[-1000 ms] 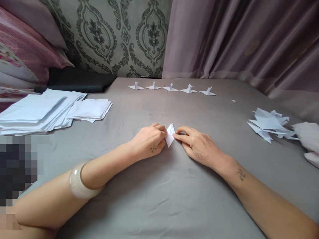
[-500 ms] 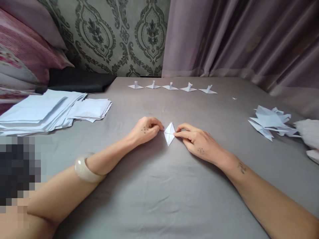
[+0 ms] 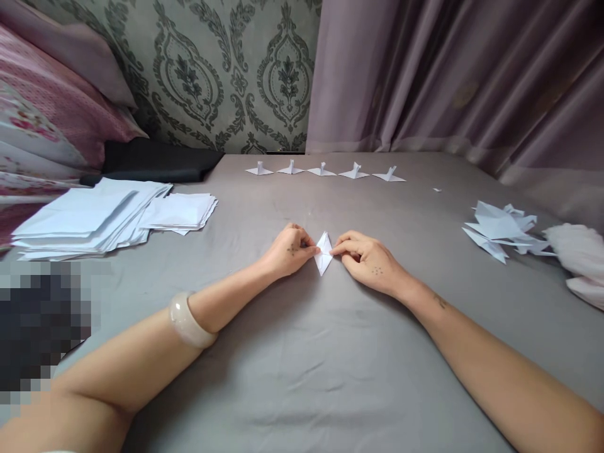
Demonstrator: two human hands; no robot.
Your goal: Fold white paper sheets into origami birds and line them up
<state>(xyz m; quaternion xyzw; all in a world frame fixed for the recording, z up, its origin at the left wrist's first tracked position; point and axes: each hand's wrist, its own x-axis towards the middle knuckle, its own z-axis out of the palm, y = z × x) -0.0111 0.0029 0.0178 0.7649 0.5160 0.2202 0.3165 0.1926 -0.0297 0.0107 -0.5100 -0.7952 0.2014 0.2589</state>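
- A person's two bare hands meet at a diamond-shaped piece of folded white paper (image 3: 324, 257), which lies at the middle of a gray cloth-covered surface (image 3: 311, 352), its long points facing toward and away from the person.
- The left hand (image 3: 293, 250) comes in from the side, thumb and fingertips drawn together on the paper's left corner; the other fingers curl inward behind them.
- The right hand (image 3: 370, 261) mirrors it from the opposite side, index fingertip touching the right corner and the remaining fingers loosely bent; whether it pinches or only presses the paper cannot be told.
- A pale, glossy bangle (image 3: 189, 322) circles the left forearm, and small dark dots mark the backs of both hands.
- Beyond the hands, five folded paper figures (image 3: 322, 170) stand spaced in a row near the far edge, a tiny white scrap (image 3: 436, 190) to the right of them.
- At left, a stack of large white sheets (image 3: 80, 217) sits beside a stack of smaller sheets (image 3: 182, 211), with black material (image 3: 160, 160) behind.
- At right, a loose heap of folded white paper pieces (image 3: 504, 226) lies next to a crumpled pale cloth (image 3: 576, 251).
- Damask-patterned wallpaper (image 3: 236, 82) and a mauve curtain (image 3: 377, 69) form the backdrop.
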